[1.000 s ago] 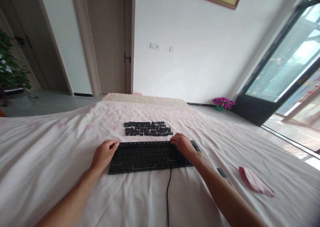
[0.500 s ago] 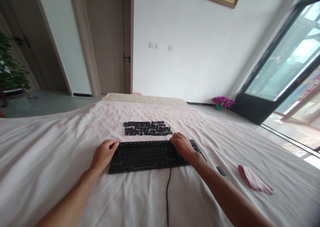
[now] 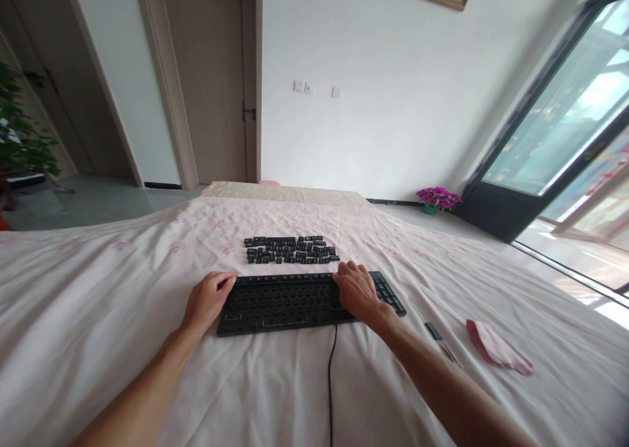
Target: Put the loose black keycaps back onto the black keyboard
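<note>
A black keyboard lies on the pale bedsheet, with many keys stripped from its main area and keys still on the number pad at its right end. My left hand grips the keyboard's upper left corner, thumb and fingers closed together. My right hand rests over the upper right part, left of the number pad. Its fingers are curled down at the top row, and whatever they pinch is hidden beneath them. Loose black keycaps lie in rough rows just beyond the keyboard.
The keyboard cable runs toward me. Right of my forearm lie a dark-handled tool with thin metal prongs and a folded pink cloth. Past the sheet stand purple flowers, a door and a white wall.
My right hand has shifted slightly left along the keyboard, showing more of the number pad. More of the pronged tool shows beside my forearm. My left hand keeps its hold.
</note>
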### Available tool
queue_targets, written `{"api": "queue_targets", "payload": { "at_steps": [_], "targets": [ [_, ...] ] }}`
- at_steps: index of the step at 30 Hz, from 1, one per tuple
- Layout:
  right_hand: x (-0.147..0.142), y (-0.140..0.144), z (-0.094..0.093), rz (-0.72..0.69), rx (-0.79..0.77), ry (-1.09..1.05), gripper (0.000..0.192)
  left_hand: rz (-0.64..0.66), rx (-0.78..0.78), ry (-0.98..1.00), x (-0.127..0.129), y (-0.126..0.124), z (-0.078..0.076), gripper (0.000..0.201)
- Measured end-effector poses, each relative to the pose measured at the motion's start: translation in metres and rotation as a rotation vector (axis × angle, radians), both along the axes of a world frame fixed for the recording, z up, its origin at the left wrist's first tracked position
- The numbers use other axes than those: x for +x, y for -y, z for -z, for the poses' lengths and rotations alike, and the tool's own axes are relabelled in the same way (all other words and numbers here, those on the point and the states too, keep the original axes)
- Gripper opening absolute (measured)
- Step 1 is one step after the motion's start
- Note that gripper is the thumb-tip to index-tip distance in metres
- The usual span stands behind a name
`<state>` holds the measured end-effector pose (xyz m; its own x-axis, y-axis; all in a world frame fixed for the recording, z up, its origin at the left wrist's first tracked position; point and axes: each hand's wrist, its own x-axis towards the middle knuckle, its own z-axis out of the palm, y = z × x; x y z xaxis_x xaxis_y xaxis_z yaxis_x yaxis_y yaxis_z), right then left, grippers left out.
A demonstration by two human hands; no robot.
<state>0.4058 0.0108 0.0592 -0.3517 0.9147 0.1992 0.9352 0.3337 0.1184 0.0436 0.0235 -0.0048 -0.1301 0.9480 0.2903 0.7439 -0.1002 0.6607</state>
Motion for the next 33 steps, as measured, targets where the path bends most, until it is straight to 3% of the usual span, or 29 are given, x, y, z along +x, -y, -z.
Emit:
{"api": "queue_targets", "payload": {
  "at_steps": [5, 11, 15, 22, 29, 33],
  "targets": [
    [0.029, -0.004, 0.007, 0.086, -0.008, -0.282, 0.040, 0.000, -0.002, 0.050, -0.003, -0.002, 0.004, 0.037],
    [0.080, 0.002, 0.029, 0.487, 0.213, -0.440, 0.044, -0.062, -0.034, 0.065, -0.004, -0.001, 0.004, 0.041],
    [0.099, 0.010, 0.043, 0.670, 0.107, -0.554, 0.052, -0.099, -0.016, 0.022, -0.004, -0.001, 0.003, 0.042],
    [0.100, 0.015, 0.055, 0.658, 0.087, -0.683, 0.055, -0.115, -0.051, -0.039, -0.002, 0.003, 0.000, 0.046],
    [0.104, 0.016, 0.055, 0.582, 0.121, -0.810, 0.056, 0.102, -0.075, 0.076, 0.000, 0.025, 0.002, 0.059],
    [0.106, 0.016, 0.053, 0.536, 0.122, -0.877, 0.057, 0.115, -0.086, 0.134, 0.008, 0.035, -0.001, 0.061]
  ]
}}
